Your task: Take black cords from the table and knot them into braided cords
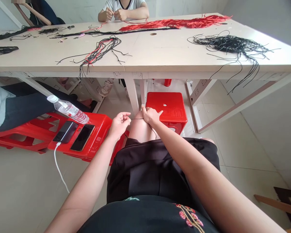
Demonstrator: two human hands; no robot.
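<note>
My left hand [120, 124] and my right hand [151, 115] hover over my bare knee [142, 129], a short way apart. A thin black cord [137, 119] runs taut between them, each hand pinching one end. A loose length of the cord hangs down across the knee from my right hand. I sit in black shorts, back from the table.
The wide pale table [145, 55] ahead carries bundles of black cords [232, 45] and red cords [174, 23]. Another person's hands [116, 14] work at its far side. A red stool [167, 108] stands under it. Left, a red stool [87, 136] holds two phones and a water bottle [69, 109].
</note>
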